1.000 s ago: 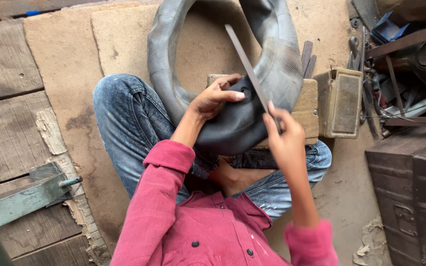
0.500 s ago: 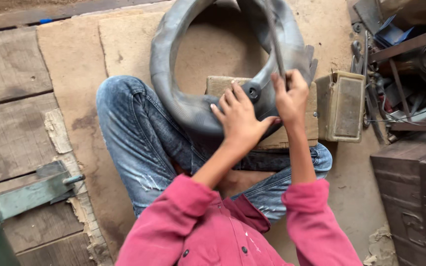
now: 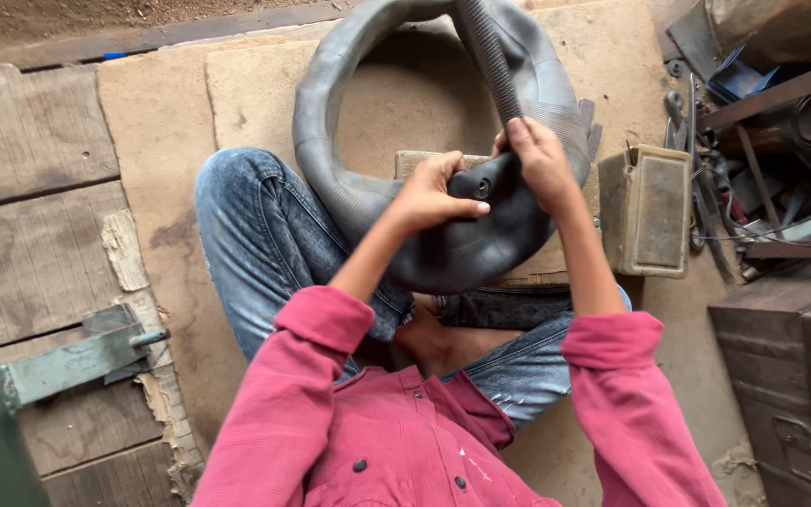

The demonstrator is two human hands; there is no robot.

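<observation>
**One inner tube held in two hands, seen from above**

Left of the scene: one grey-green metal bracket (image 3: 77, 361) lies on weathered wooden planks (image 3: 30, 188), beside a torn scrap of board. One sheet of tan board (image 3: 171, 141) covers the floor under the seated person, who wears blue jeans (image 3: 265, 244) and a red shirt (image 3: 396, 441); two sleeves and two trouser legs show.

Centre: one black rubber inner tube (image 3: 330, 122) forms a single loop, its far side reaching the top edge of the view, its near side drawn over the person's lap and resting against one wooden block (image 3: 415, 161). One round valve hole (image 3: 482, 187) shows in the rubber between the two hands.

The left hand (image 3: 434, 192) is curled around a fold of the tube just left of the valve hole, thumb on top, fingers wrapped beneath, grip firmly closed. The right hand (image 3: 539, 160) is likewise closed on the tube just right of the hole, pinching the rubber upward; whether it holds anything besides the rubber cannot be told. The hands are close together but apart.

Right: one boxy tan container (image 3: 648, 211) stands just beside the block. Beyond it lies a heap of metal scraps and straps (image 3: 762, 160), too tangled to count, and one dark wooden chest (image 3: 790, 347) at the lower edge.
</observation>
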